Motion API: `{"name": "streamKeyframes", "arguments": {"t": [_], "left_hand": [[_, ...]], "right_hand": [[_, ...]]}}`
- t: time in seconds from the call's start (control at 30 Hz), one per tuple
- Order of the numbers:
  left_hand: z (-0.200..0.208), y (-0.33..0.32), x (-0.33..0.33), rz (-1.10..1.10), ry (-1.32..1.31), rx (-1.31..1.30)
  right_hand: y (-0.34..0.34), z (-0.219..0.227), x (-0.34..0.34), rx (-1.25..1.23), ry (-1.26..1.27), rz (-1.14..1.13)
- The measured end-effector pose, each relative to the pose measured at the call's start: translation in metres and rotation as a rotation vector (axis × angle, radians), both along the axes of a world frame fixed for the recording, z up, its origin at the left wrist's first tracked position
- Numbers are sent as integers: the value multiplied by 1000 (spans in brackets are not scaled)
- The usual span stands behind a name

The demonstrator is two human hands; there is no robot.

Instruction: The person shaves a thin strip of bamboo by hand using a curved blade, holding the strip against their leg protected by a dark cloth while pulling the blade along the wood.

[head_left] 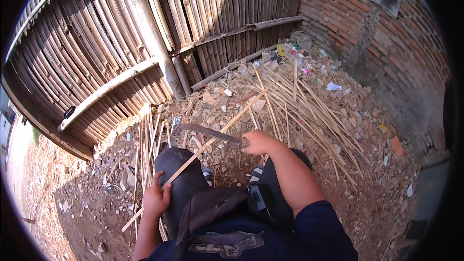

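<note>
My left hand (155,194) is closed around the lower part of a long bamboo strip (197,155), beside my left knee. The strip slants up and away to the right, over the ground in front of me. In my right hand (257,143) is the handle of a machete (212,132), its dark blade pointing left. The blade crosses the strip at about its middle; whether it touches the strip I cannot tell. A pile of similar bamboo strips (319,121) lies ahead on the right. More strips (148,140) lie beside my left leg.
A bamboo fence (106,34) with a thick pole (152,34) stands ahead and to the left. To the right rises a brick wall (386,53). Rubble and litter (302,53) cover the ground between them. A small dark device (260,198) rests at my right thigh.
</note>
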State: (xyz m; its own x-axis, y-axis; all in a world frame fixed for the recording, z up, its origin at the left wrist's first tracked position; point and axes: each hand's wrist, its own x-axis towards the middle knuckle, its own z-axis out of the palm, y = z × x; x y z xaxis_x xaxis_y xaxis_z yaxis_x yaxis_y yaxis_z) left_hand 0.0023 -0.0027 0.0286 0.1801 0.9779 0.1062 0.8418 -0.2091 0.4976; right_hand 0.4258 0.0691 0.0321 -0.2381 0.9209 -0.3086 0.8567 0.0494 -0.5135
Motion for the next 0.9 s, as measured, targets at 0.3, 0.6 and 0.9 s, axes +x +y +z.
{"name": "streamKeyframes", "arguments": {"t": [0.3, 0.6, 0.9], "left_hand": [[0, 0, 1, 8, 24, 7], [4, 0, 2, 9, 10, -6], [3, 0, 3, 0, 13, 1]], "right_hand": [[4, -10, 15, 36, -101, -190], [0, -13, -3, 87, -21, -56], [3, -18, 2, 86, -15, -5]]}}
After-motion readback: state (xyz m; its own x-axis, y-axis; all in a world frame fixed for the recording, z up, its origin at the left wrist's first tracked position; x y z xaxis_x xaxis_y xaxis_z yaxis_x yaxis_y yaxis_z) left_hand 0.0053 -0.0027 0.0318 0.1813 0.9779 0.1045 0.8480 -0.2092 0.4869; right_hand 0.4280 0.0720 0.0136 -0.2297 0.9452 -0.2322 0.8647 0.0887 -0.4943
